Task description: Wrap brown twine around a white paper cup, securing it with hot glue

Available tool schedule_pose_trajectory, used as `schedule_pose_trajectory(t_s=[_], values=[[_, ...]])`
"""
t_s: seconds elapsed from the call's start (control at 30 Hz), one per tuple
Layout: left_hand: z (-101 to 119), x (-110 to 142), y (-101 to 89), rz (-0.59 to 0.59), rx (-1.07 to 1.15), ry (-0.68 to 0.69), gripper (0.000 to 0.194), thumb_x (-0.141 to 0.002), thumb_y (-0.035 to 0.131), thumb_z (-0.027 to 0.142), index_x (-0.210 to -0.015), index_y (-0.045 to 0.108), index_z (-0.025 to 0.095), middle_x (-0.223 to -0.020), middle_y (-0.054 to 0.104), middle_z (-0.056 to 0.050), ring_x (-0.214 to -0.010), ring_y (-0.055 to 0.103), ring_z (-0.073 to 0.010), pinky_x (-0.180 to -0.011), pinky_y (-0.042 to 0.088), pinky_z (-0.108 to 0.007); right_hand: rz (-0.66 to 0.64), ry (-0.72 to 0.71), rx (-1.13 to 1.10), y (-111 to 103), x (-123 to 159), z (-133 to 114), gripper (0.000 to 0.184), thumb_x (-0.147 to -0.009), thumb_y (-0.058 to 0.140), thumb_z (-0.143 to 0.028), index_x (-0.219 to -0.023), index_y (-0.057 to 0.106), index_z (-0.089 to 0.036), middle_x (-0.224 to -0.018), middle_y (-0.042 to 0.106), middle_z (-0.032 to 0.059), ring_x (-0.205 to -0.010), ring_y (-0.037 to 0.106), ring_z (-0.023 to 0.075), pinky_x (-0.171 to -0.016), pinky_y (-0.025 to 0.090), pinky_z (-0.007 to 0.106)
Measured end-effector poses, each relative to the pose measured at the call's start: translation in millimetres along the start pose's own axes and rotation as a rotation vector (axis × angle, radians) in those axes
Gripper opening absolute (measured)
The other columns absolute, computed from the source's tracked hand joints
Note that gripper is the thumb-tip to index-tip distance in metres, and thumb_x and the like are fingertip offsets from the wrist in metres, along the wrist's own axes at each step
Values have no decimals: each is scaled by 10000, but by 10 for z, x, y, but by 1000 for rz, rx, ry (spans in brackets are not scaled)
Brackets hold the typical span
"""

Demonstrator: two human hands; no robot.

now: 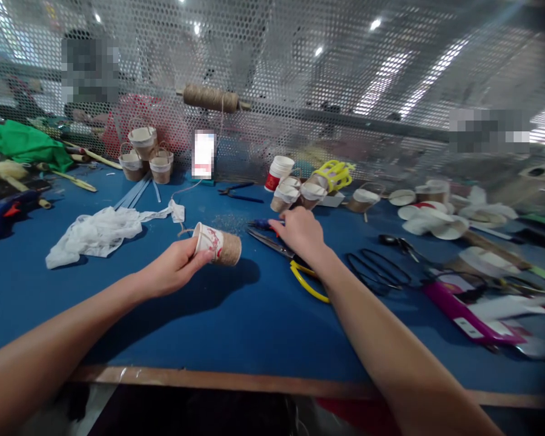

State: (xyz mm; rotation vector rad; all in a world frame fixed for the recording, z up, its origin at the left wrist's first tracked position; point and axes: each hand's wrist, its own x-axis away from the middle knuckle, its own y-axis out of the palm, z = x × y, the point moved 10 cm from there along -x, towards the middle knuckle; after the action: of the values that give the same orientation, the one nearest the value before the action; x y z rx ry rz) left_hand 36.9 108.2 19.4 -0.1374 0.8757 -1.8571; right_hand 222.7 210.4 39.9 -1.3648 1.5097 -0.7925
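Note:
My left hand [175, 266] is closed around a paper cup [217, 243] lying on its side in the air, its lower half wound with brown twine. A twine strand runs from it toward the spool [210, 97] mounted on the mesh panel. My right hand [301, 233] reaches forward over the blue table [236, 315], fingers curled down onto yellow-handled scissors [295, 266] and a small blue-and-red tool [262, 224]. What its fingertips grip is hidden.
Twine-wrapped cups stand at back left [146, 156] and back centre [295, 191]. White plastic [95, 233] lies left, a glue gun [2, 212] far left, black scissors [379, 269] and a magenta tool [463, 312] right. Perforated mesh [300, 91] walls the back; someone sits behind it.

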Motion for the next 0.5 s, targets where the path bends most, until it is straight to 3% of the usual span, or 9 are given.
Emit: schedule_pose_trajectory(t_s=[0.1, 0.17, 0.2, 0.27, 0.37, 0.43, 0.5], values=[[61, 25, 89, -79, 25, 11, 285, -877, 316, 298, -904, 516, 96, -829, 553, -50, -739, 475, -137, -716, 406, -270, -135, -313, -144, -9, 236, -698, 237, -823, 485, -358, -895, 650, -204, -997, 625, 43, -965, 547, 178, -833, 405, 296], [103, 45, 151, -137, 22, 5, 282, -878, 314, 308, -867, 506, 102, -777, 532, -33, -694, 458, -128, -678, 405, -260, -314, -633, -400, 1, 501, -1234, 332, -871, 382, -395, -890, 645, -194, -997, 619, 39, -963, 542, 162, -822, 408, 284], [121, 56, 187, -172, 13, -2, 284, -879, 311, 317, -834, 497, 107, -743, 515, -23, -663, 444, -124, -651, 401, -255, -396, -678, -443, 41, 581, -1369, 362, -865, 377, -429, -838, 650, -193, -940, 628, 33, -923, 550, 157, -793, 416, 277], [154, 82, 258, -245, 0, -15, 290, -880, 302, 330, -781, 476, 121, -702, 487, -9, -622, 424, -118, -617, 393, -253, -588, -681, -485, 199, 693, -1510, 385, -839, 410, -467, -760, 646, -172, -849, 632, 38, -836, 560, 158, -735, 427, 279], [208, 114, 317, -316, 4, -13, 301, -882, 296, 339, -737, 463, 135, -689, 481, -4, -612, 425, -119, -612, 394, -257, -796, -560, -558, 415, 765, -1498, 287, -774, 532, -417, -748, 627, -147, -798, 628, 40, -755, 556, 148, -688, 426, 282], [222, 125, 323, -336, 39, -21, 306, -881, 303, 344, -746, 479, 132, -706, 497, -11, -633, 439, -126, -633, 402, -264, -801, -445, -710, 432, 737, -1424, 194, -732, 588, -337, -727, 608, -145, -803, 627, 39, -754, 554, 138, -692, 421, 280], [215, 129, 313, -339, 133, -40, 298, -881, 316, 341, -835, 510, 120, -777, 539, -29, -692, 470, -138, -687, 413, -275, -723, -316, -891, 378, 680, -1302, 142, -699, 614, -288, -705, 598, -147, -799, 626, 34, -758, 556, 127, -711, 417, 278]])
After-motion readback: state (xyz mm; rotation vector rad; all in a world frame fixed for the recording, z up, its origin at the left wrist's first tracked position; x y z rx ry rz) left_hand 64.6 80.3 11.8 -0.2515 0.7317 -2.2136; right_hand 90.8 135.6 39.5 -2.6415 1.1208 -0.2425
